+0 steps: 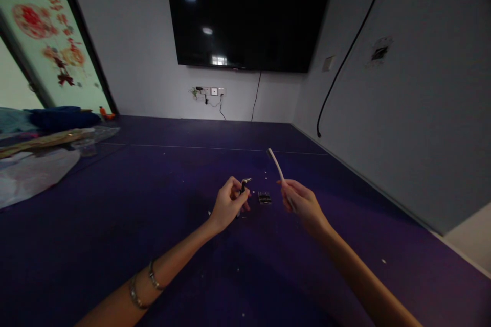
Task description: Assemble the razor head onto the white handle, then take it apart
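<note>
My left hand (230,202) is closed on a small dark part (243,185) with thin, brassy prongs at its top; its exact kind cannot be made out. In my right hand (303,202) is a white toothbrush (278,167), held by the handle with its head pointing up and away to the left. The brush head and the small part are apart. On the dark purple surface (184,245) between my hands lies a small, dark, squarish piece (264,197) with metallic edges. My fingers partly hide the held part and the brush's lower end.
Small pale bits (383,261) are scattered over the surface. At the left lie a pale plastic sheet (42,176) and a dark blue cloth (63,118). A black cable (347,56) hangs down the right wall. Across from me, a large television (249,15) is mounted above sockets (214,91).
</note>
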Demonstrator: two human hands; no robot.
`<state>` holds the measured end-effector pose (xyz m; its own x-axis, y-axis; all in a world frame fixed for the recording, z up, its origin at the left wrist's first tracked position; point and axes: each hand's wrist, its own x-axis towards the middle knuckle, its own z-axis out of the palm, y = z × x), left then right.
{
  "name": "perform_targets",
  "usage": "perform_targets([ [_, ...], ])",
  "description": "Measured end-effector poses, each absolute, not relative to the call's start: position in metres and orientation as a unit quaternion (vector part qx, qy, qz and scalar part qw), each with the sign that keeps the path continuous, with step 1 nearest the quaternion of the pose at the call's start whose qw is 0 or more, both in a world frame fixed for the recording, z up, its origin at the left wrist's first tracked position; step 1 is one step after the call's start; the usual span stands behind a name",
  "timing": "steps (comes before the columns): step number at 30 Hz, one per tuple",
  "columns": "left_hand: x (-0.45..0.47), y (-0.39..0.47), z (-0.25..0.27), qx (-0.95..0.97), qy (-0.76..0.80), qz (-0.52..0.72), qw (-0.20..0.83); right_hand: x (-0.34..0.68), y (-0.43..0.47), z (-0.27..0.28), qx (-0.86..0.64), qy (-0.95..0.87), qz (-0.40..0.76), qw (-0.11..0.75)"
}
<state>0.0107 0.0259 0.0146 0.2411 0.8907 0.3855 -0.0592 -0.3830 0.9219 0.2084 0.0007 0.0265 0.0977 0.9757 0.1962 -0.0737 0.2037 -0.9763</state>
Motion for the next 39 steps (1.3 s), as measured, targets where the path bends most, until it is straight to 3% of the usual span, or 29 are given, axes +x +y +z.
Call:
perform_targets([
  [4,0.014,0.027,0.011,0.624,0.342,0.533,0.457,0.189,-0.011,0.032,-0.390,-0.406,0.601,0.567],
  [8,0.014,0.029,0.012,0.593,0.393,0.567,0.416,0.175,-0.022,0.042,-0.358,-0.359,0.660,0.554],
  [18,0.016,0.028,0.007,0.555,0.383,0.588,0.447,0.152,-0.042,0.030,-0.338,-0.322,0.702,0.537],
  [31,0.017,0.025,0.003,0.526,0.373,0.594,0.482,0.134,-0.059,0.027,-0.314,-0.283,0.685,0.594],
  [39,0.015,0.022,0.006,0.528,0.385,0.583,0.482,0.127,-0.069,0.020,-0.326,-0.276,0.689,0.585],
])
